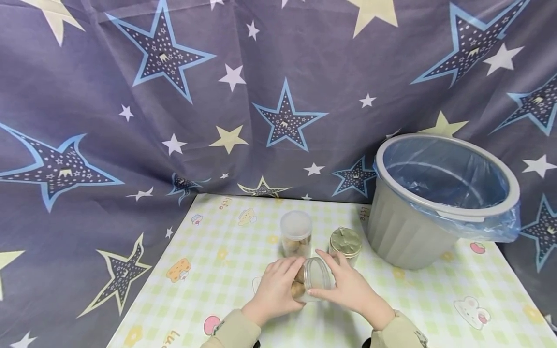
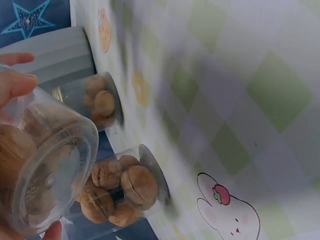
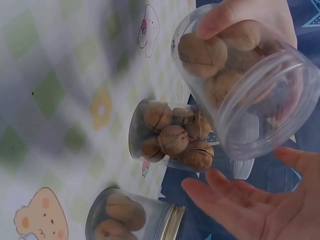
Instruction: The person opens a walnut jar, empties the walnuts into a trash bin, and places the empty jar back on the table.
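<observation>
A clear jar with walnuts (image 1: 316,279) is held tilted nearly on its side above the table, its wide ringed end toward the right. My left hand (image 1: 275,291) grips its base end, with the thumb over the walnuts (image 3: 202,54) in the right wrist view. My right hand (image 1: 350,289) spreads its fingers around the ringed end; in the right wrist view these fingers (image 3: 225,200) are extended beside the rim. Whether a clear lid is on this jar, I cannot tell. Behind it stand a walnut jar with a translucent lid (image 1: 296,225) and one with a gold-coloured lid (image 1: 345,241).
A grey bin (image 1: 398,232) lined with a blue bag stands at the right rear of the table, close to the gold-lidded jar. The table has a green checked cover (image 1: 235,241). A dark curtain with stars (image 1: 209,116) hangs behind.
</observation>
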The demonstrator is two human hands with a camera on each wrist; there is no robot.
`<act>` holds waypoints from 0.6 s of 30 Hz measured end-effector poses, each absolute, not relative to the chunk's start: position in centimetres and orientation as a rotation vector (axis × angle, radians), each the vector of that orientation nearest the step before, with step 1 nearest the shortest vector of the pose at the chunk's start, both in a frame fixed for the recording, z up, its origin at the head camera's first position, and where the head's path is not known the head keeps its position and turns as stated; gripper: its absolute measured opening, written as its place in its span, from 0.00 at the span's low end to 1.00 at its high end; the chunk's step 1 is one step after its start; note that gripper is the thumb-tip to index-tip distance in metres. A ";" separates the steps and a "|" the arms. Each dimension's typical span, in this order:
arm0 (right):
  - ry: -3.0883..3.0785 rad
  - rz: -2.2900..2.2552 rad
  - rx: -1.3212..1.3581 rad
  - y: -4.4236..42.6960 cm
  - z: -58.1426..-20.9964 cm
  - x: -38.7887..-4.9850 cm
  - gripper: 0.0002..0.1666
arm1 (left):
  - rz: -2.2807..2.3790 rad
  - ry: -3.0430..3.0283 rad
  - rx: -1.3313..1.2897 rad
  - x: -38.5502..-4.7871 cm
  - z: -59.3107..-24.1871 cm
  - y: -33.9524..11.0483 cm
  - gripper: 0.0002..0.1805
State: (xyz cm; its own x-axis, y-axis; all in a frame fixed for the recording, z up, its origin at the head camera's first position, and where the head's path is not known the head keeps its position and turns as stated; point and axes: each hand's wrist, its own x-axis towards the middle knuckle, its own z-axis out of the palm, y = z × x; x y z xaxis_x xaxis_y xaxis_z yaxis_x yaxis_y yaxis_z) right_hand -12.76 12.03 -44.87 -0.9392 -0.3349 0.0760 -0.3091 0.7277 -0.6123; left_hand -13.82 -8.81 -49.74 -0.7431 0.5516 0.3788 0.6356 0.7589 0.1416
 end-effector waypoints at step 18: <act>2.837 -0.999 -1.052 12.8 -45.7 -13.0 0.49 | -0.351 -2.715 -0.929 -13.5 -49.7 -8.9 0.56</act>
